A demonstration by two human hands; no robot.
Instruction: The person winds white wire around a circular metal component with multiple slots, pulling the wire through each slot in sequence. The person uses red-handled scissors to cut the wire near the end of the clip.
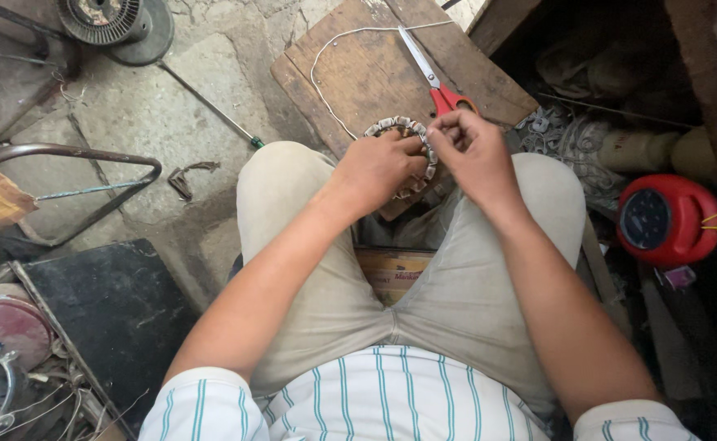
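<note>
Head view: over the board (358, 73), left hand (379, 167) grips the stator ring (399, 126); right hand (473, 151) pinches its cord (326, 57). Slack cord could snag the scissors (432, 77) beyond the ring.

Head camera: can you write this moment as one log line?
left hand: holds ring-shaped winding | right hand: pinches its rim | scissors: on wooden board

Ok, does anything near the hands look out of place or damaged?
Nothing looks damaged. Both hands, left and right, hold the ring-shaped winding over the lap. The scissors lie closed on the wooden board, beside a loose white cord trailing across it. The floor is cracked and cluttered.
</note>
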